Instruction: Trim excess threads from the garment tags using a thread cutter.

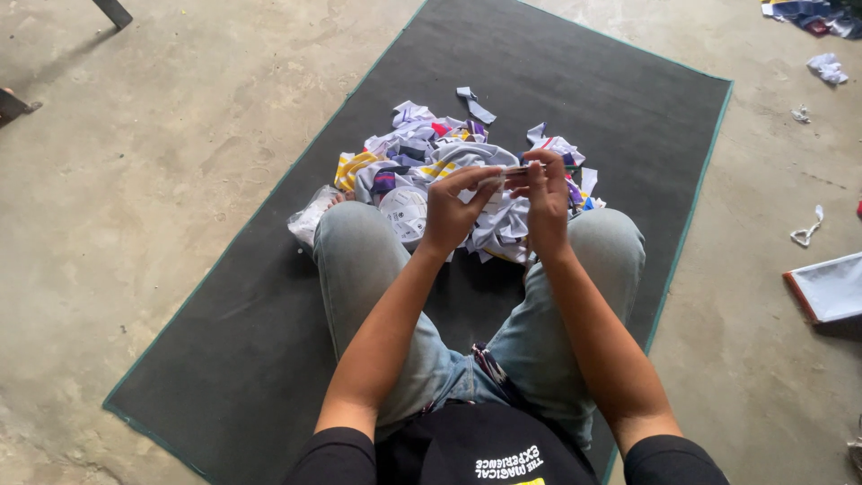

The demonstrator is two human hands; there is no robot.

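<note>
I sit cross-legged on a dark mat (575, 81) in light jeans. In front of my knees lies a pile of cloth scraps (422, 157), white, yellow, purple and striped. My left hand (452, 207) and my right hand (545, 199) are raised together over the pile. Both pinch a small thin strip of cloth (510, 171) stretched between their fingertips. A round white piece (404, 214) rests against my left knee.
The mat lies on a bare concrete floor (135, 180). A flat white panel with a red edge (831, 287) sits at the right. Small white scraps (808, 229) and more cloth (813, 13) lie at the far right. A dark leg (112, 11) stands top left.
</note>
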